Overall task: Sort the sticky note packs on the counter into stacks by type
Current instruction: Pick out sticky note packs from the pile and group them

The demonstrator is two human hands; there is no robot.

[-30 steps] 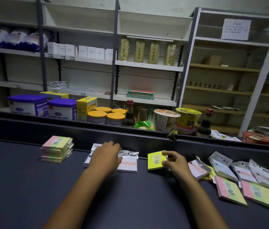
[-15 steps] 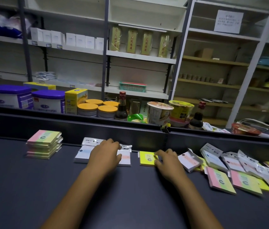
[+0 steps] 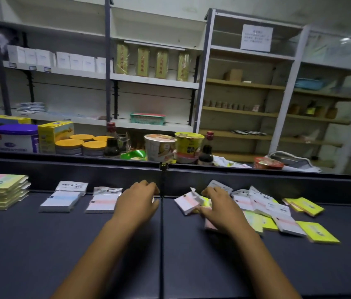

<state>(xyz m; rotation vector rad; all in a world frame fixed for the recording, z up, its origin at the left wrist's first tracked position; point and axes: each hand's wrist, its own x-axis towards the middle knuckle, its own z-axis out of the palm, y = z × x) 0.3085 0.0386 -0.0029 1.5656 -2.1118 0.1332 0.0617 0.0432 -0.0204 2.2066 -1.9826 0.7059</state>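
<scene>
My left hand (image 3: 139,201) lies knuckles-up on the dark counter (image 3: 84,244), its fingers bent down by the back wall; whatever is under it is hidden. To its left lie a white pack with a pink stripe (image 3: 103,201), a white pack with a blue stripe (image 3: 61,200) and a stack of pink-green packs (image 3: 1,192). My right hand (image 3: 220,209) reaches over the loose pile (image 3: 263,207) of white, yellow and pink-green packs, its fingers spread and touching them. A tilted white pack (image 3: 187,202) leans just left of that hand.
A raised dark ledge (image 3: 256,180) runs along the counter's back edge. Behind it stand tubs, yellow-lidded jars, sauce bottles and noodle cups (image 3: 159,146). Two yellow packs (image 3: 321,233) lie at the right end of the pile. Shelving fills the back wall.
My right hand set the yellow pack down and moved right onto the pile. My left hand left the white packs and slid right, over where the yellow pack lay. The view panned right.
</scene>
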